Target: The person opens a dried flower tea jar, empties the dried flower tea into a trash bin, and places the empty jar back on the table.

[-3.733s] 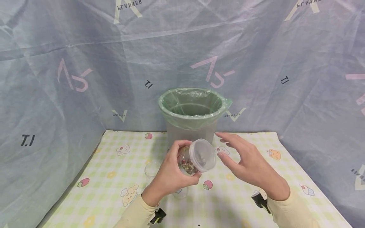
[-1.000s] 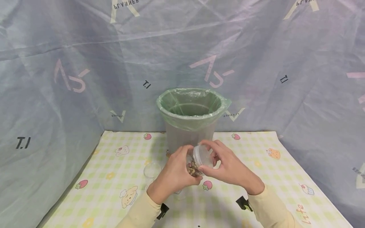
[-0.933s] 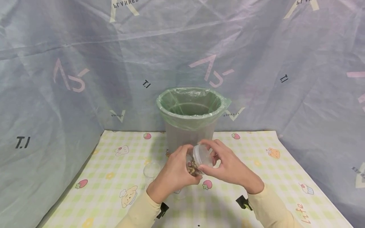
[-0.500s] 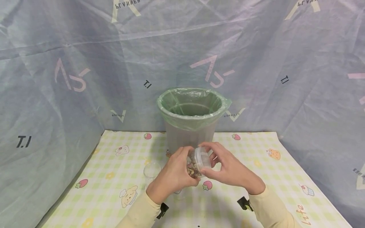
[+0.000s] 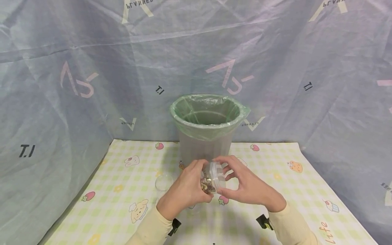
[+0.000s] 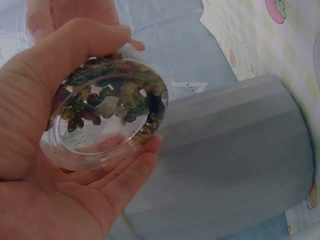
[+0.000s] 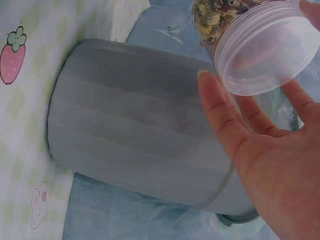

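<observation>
A clear plastic jar (image 5: 207,180) of dried flowers is held tilted sideways in front of the bin. My left hand (image 5: 185,185) wraps around its body, with the thumb below and fingers over the top. The base of the jar (image 6: 107,112) faces the left wrist view, and the dried flowers show through it. The translucent lid (image 5: 217,177) sits on the jar's right end. My right hand (image 5: 245,182) pinches the lid's edge, index finger at the top and thumb at the bottom. In the right wrist view, the lid (image 7: 270,55) lies between thumb and fingers.
Behind the hands stands a grey bin (image 5: 205,146) lined with a green bag (image 5: 202,132). A clear cup (image 5: 163,183) stands left on the checked tablecloth (image 5: 119,170). Another clear object is mostly hidden below my left hand. Grey-blue cloth (image 5: 147,68) surrounds the table.
Earliest, my right hand was apart from the jar; it then came left onto the lid. Over the last second the lid has turned further sideways and both hands have lowered slightly.
</observation>
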`<state>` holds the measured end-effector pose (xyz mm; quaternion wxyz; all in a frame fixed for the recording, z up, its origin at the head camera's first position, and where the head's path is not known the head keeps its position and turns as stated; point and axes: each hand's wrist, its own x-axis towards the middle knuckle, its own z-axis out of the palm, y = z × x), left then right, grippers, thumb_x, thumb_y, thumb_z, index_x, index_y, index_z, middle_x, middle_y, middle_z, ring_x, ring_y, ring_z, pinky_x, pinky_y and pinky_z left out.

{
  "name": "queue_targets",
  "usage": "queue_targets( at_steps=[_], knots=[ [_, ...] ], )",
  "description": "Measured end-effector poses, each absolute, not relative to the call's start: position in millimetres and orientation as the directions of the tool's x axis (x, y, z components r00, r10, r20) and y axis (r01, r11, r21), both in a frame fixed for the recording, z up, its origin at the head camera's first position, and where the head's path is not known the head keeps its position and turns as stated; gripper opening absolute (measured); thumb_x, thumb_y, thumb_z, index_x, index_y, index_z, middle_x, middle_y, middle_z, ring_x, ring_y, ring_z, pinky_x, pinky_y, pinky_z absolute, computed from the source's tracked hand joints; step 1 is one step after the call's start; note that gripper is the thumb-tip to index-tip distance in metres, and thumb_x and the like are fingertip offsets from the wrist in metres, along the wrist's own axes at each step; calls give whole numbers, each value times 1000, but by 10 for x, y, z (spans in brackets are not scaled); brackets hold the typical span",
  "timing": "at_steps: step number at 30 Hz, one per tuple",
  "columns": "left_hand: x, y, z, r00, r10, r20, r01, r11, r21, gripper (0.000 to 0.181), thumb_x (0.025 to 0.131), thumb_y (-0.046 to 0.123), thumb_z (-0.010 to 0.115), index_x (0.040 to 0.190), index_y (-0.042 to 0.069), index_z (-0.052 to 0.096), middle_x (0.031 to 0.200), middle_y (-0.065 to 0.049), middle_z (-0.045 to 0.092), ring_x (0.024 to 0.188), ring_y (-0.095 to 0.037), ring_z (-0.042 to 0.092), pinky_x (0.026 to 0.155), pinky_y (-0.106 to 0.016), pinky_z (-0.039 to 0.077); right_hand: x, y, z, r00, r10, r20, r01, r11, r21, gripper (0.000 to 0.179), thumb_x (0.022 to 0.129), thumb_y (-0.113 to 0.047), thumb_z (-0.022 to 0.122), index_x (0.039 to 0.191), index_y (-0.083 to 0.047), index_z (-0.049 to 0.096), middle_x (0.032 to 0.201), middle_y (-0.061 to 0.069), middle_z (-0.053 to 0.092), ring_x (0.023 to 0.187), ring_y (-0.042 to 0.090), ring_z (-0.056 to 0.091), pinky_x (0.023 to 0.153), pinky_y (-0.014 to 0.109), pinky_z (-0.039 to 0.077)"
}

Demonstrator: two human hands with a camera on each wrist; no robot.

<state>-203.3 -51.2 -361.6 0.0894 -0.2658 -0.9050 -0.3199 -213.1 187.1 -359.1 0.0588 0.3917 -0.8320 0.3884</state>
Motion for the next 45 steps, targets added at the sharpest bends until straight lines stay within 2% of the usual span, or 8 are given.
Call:
queue_targets(
  at_steps=[4, 11, 16, 24, 35, 40, 45],
  knots=[
    [-2033, -514, -3612, -844, 431, 319, 536, 663, 522, 89, 62, 21, 95, 139, 7, 51, 127, -5, 59, 99, -17, 61, 85, -32, 54, -2127, 1871, -3611, -658, -625, 420, -720, 360, -592, 77, 89, -25, 82, 153, -25, 39, 144, -5, 45, 114, 20, 60, 90, 37, 59],
    [-2034, -510, -3617, -844, 443, 303, 536, 683, 496, 88, 63, 23, 95, 139, 7, 52, 125, -5, 60, 95, -16, 59, 83, -31, 54, -2131, 1858, -3643, -569, -655, 497, -798, 295, -525, 81, 82, -9, 85, 150, -18, 41, 147, -1, 43, 126, 22, 52, 91, 40, 58],
    [-2043, -511, -3629, -842, 446, 304, 540, 691, 480, 88, 62, 23, 94, 138, 6, 53, 124, -5, 60, 95, -16, 59, 83, -31, 54, -2121, 1853, -3669, -548, -669, 503, -815, 293, -499, 83, 78, -2, 84, 149, -17, 42, 149, 3, 40, 133, 20, 47, 94, 41, 57],
    [-2049, -511, -3642, -844, 456, 282, 536, 692, 485, 89, 64, 24, 94, 140, 7, 51, 124, -5, 59, 88, -14, 56, 78, -29, 53, -2111, 1858, -3684, -554, -666, 500, -813, 304, -496, 85, 75, 2, 85, 146, -18, 43, 149, 10, 39, 135, 20, 46, 95, 42, 57],
    [-2044, -514, -3631, -840, 456, 295, 543, 678, 496, 90, 63, 24, 95, 140, 6, 51, 122, -5, 60, 87, -13, 56, 79, -29, 53, -2106, 1853, -3692, -548, -668, 504, -820, 310, -481, 92, 76, 0, 84, 153, -15, 37, 152, 6, 35, 135, 22, 44, 93, 41, 58],
    [-2035, -522, -3616, -839, 453, 302, 544, 677, 496, 90, 63, 24, 95, 140, 6, 52, 123, -5, 60, 88, -13, 56, 79, -29, 53, -2083, 1846, -3671, -590, -636, 497, -793, 343, -503, 94, 82, -12, 85, 159, -16, 32, 156, 1, 33, 135, 24, 46, 92, 38, 58],
    [-2030, -531, -3603, -843, 445, 302, 537, 674, 508, 91, 64, 23, 95, 141, 6, 51, 126, -5, 59, 89, -13, 57, 79, -29, 53, -2054, 1830, -3638, -667, -582, 466, -734, 404, -546, 81, 95, -26, 75, 161, -22, 28, 154, -2, 36, 130, 22, 52, 91, 37, 58]
  ],
)
